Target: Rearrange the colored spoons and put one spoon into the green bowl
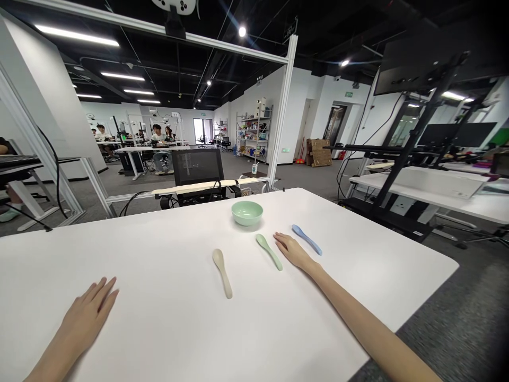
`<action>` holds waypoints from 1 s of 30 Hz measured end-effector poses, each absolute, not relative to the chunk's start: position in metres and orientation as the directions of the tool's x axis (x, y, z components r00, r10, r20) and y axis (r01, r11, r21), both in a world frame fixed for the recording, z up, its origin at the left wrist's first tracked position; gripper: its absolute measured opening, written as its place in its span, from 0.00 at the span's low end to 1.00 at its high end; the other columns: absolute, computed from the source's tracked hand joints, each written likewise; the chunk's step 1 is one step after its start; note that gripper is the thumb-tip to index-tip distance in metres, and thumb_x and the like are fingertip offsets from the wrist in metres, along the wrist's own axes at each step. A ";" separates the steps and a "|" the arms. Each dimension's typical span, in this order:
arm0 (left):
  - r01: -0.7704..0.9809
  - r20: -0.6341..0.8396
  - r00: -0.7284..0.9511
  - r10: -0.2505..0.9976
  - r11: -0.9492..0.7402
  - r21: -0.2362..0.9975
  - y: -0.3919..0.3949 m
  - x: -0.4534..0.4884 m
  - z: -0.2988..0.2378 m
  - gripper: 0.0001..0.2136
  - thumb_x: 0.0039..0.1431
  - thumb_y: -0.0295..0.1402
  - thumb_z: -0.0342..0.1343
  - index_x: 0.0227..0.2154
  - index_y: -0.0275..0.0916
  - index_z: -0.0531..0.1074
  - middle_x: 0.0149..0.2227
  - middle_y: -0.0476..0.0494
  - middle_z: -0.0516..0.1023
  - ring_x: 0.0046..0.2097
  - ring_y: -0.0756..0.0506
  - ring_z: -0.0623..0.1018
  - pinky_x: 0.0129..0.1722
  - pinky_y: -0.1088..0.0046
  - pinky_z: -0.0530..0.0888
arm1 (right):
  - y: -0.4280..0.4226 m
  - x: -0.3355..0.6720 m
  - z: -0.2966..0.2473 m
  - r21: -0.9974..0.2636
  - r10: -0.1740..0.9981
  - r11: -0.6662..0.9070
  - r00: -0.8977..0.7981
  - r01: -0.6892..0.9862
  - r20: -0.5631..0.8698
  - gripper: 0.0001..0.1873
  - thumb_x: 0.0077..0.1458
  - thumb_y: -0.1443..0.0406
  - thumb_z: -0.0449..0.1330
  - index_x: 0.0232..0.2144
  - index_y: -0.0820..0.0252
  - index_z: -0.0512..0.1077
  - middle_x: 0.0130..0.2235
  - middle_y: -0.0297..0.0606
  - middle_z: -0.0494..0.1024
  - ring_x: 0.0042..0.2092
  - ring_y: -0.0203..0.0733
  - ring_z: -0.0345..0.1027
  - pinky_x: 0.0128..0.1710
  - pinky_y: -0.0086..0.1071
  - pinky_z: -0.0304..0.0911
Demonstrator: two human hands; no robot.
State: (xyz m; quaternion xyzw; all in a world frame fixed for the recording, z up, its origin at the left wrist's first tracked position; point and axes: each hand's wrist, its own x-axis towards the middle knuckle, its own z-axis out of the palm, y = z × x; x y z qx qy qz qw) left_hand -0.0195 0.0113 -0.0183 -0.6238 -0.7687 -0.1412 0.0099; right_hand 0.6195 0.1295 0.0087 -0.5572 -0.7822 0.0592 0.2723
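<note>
My right hand lies flat on the white table, fingers stretched out, between a green spoon on its left and a blue spoon on its right. It holds neither of them. Further left lies a beige spoon, its bowl end pointing away from me. Beyond the spoons, a light green bowl stands upright, and no contents show in it. My left hand rests at the table's left side with its fingers extended, holding nothing, well apart from the spoons.
The white table has its far edge just behind the bowl. A metal frame rises past that edge, with a black chair behind it. To the right stands a black monitor stand. People sit at desks in the far background.
</note>
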 end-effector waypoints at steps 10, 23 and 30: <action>0.959 0.209 -0.229 0.951 0.184 0.215 0.012 -0.022 -0.022 0.38 0.65 0.48 0.31 0.68 0.30 0.66 0.72 0.30 0.65 0.74 0.31 0.62 0.70 0.47 0.63 | 0.131 0.620 0.006 -0.417 0.903 0.375 -0.223 0.828 0.368 0.25 0.70 0.59 0.50 0.59 0.63 0.78 0.64 0.52 0.75 0.68 0.56 0.65 0.69 0.53 0.60; 0.954 0.187 -0.249 0.950 0.207 0.217 0.005 -0.002 -0.001 0.39 0.66 0.50 0.29 0.68 0.30 0.65 0.73 0.30 0.65 0.75 0.31 0.61 0.72 0.48 0.61 | 0.094 0.545 0.062 -0.573 0.912 0.384 -0.203 0.724 0.356 0.17 0.68 0.61 0.51 0.51 0.60 0.75 0.47 0.48 0.82 0.46 0.47 0.76 0.48 0.40 0.70; 0.955 0.189 -0.242 0.952 0.199 0.222 0.007 -0.006 -0.005 0.40 0.65 0.51 0.30 0.68 0.29 0.65 0.73 0.30 0.64 0.75 0.30 0.61 0.71 0.45 0.61 | 0.055 0.441 0.074 -0.672 0.920 0.344 -0.379 0.656 0.101 0.12 0.64 0.58 0.62 0.44 0.58 0.69 0.31 0.35 0.77 0.31 0.39 0.68 0.31 0.31 0.57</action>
